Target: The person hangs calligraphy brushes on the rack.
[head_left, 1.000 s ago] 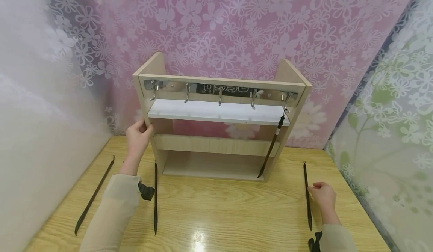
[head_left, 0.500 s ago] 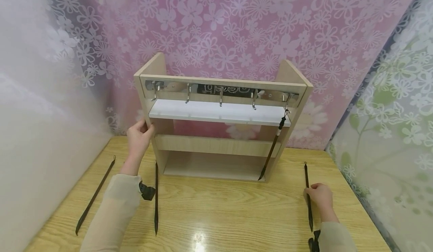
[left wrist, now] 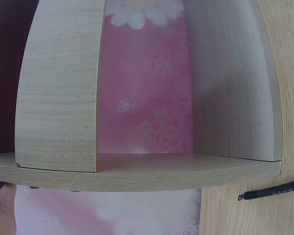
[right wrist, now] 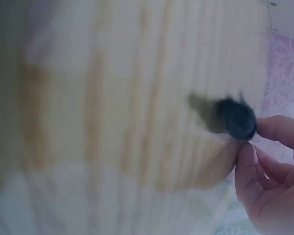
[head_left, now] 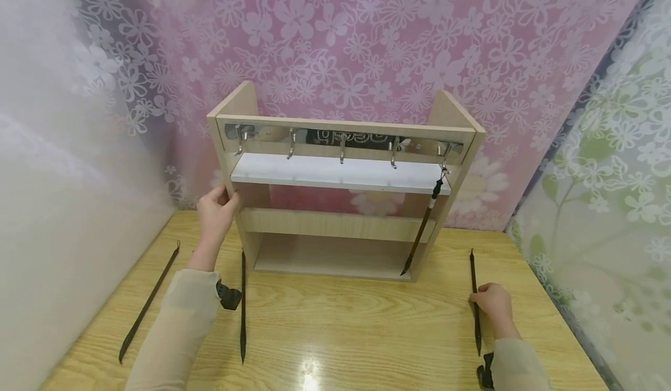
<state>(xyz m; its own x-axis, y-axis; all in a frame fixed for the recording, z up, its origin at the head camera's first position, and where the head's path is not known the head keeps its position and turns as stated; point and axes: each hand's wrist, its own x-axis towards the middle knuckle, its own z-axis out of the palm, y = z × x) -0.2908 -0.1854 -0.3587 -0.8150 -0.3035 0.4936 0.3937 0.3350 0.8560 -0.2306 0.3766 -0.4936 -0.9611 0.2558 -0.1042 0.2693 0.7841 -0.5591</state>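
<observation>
My left hand (head_left: 214, 216) grips the left side panel of a light wooden shelf rack (head_left: 335, 226), thumb in front. In the left wrist view only part of that hand (left wrist: 1, 210) shows beside the panel. My right hand (head_left: 495, 303) pinches a dark calligraphy brush (head_left: 477, 335) near its middle, at the right of the table. The right wrist view looks along this brush (right wrist: 237, 119), blurred, between thumb and forefinger. Another calligraphy brush (head_left: 422, 228) hangs by its loop from the rightmost hook (head_left: 446, 157) of the rack, its tip near the bottom board.
Two more dark brushes, a slanted one (head_left: 149, 303) and a straight one (head_left: 243, 327), lie on the wooden table (head_left: 356, 327) at the left. Several metal hooks line the rack's top rail (head_left: 346, 122). A white board (head_left: 335, 171) spans behind them. Flowered walls enclose the table.
My right hand has moved slightly left onto the brush and now pinches it; the brush has shifted a little. The left hand stays on the rack.
</observation>
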